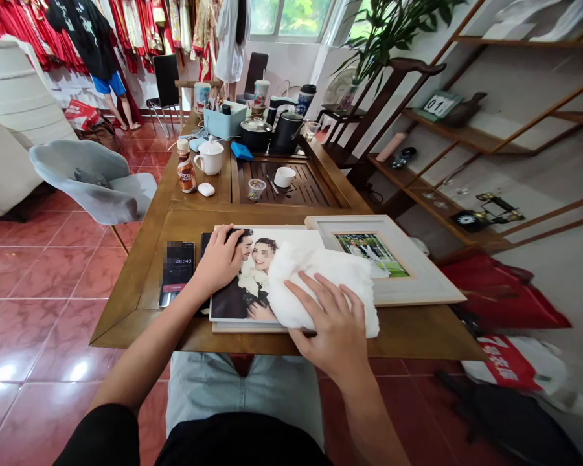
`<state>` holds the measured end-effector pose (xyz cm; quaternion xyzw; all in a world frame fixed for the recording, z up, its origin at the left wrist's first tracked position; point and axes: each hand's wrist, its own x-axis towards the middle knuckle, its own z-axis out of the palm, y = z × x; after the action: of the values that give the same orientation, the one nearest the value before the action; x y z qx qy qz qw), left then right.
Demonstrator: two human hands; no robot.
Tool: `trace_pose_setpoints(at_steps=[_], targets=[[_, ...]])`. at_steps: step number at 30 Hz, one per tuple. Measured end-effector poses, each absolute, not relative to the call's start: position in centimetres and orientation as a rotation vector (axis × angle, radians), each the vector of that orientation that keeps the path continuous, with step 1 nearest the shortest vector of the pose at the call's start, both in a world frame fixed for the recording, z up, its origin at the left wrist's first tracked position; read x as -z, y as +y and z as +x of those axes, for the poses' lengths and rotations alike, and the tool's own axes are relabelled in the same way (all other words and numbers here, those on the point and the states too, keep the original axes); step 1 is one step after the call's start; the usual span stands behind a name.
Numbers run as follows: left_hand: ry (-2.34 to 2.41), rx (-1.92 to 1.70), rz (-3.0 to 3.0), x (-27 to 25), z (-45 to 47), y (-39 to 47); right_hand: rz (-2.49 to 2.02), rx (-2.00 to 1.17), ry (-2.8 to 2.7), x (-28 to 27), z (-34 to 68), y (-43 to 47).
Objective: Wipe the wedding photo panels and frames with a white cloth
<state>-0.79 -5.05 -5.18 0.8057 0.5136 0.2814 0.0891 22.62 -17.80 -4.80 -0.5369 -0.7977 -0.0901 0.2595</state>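
white cloth [291, 275], one piece, lies bunched beneath the right hand [333, 317], on top of the right part of one large photo print [245, 298]. the right hand is spread flat over the cloth, its fingers apart and not clenched. the left hand [223, 259] rests with loosely bent fingers on the print's upper left part, grasping nothing that shows. two people are pictured on the print, between the hands. one framed picture [376, 254] lies just beyond and to the right of the right hand. one phone [177, 275] lies to the left of the left hand, near its wrist. all of these are on one wooden table [136, 298]. farther ahead of the left hand are one brown bottle [186, 169], one small white case [206, 189] and one white lidded cup [210, 156]. ahead of the right hand, well apart from it, stand one small white cup [285, 177] and one clear cup [257, 189].
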Motion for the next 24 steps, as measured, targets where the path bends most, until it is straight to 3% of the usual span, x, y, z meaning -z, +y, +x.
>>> trace_pose_setpoints(at_steps=[11,24], targets=[[1.539,-0.844,2.399,5.0,-0.7,-5.1,-1.407,0.231,-2.352,4.0,22.1,-13.5],[1.533,-0.830,2.434,5.0,-0.7,-5.1,-1.208,0.206,-2.313,4.8,23.5,-17.7]])
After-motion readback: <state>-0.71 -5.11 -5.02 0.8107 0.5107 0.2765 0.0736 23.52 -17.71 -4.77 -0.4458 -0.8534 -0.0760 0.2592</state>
